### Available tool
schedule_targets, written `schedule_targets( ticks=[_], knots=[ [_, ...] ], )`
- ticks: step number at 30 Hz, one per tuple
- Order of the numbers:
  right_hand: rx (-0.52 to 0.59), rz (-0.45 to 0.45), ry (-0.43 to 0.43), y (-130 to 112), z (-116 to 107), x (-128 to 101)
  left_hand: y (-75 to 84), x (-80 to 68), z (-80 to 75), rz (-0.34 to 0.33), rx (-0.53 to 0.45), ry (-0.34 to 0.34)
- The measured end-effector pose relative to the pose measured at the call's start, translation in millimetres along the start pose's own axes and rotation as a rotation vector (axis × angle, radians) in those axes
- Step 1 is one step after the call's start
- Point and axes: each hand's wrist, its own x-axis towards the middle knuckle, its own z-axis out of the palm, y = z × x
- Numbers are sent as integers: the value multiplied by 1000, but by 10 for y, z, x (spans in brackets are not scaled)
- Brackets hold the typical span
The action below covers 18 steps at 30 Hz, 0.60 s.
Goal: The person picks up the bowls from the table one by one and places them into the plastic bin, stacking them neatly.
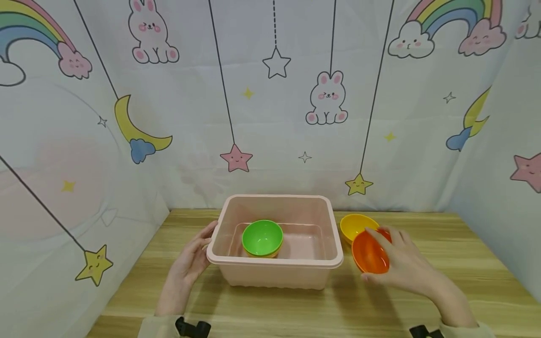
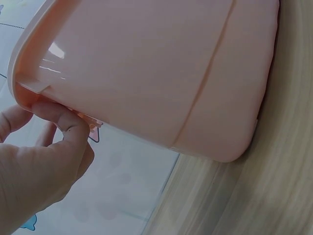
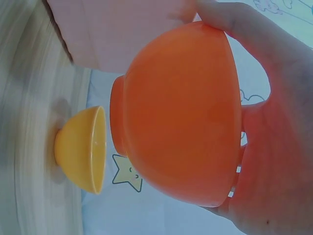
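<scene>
A pink plastic tub [image 1: 276, 272] stands on the wooden table, and a green bowl [image 1: 262, 237] sits inside it, stacked on a yellow one whose rim just shows. My left hand [image 1: 194, 256] holds the tub's left rim [image 2: 24, 90], thumb pressed under the lip. My right hand [image 1: 399, 260] grips an orange bowl [image 1: 370, 253] tilted on its side, lifted just right of the tub; the right wrist view shows that orange bowl [image 3: 178, 117] with fingers round its rim. Behind it a yellow bowl [image 1: 357, 225] stands upright on the table, seen as well in the right wrist view [image 3: 83, 149].
The wooden table [image 1: 465, 263] is walled on three sides by a white curtain [image 1: 274, 117] printed with rabbits, stars and rainbows. Bare tabletop lies in front of the tub and far right.
</scene>
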Motion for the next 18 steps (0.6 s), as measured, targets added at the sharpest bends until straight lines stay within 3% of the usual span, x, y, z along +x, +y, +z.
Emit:
schedule_targets(
  ticks=[8,18],
  knots=[
    [-21,-22,15,-30,-49,20,-5,1,-18,9,1,-23],
    [-28,-53,21,-72,-121,66,-2,3,-12,-13,5,2]
  ],
)
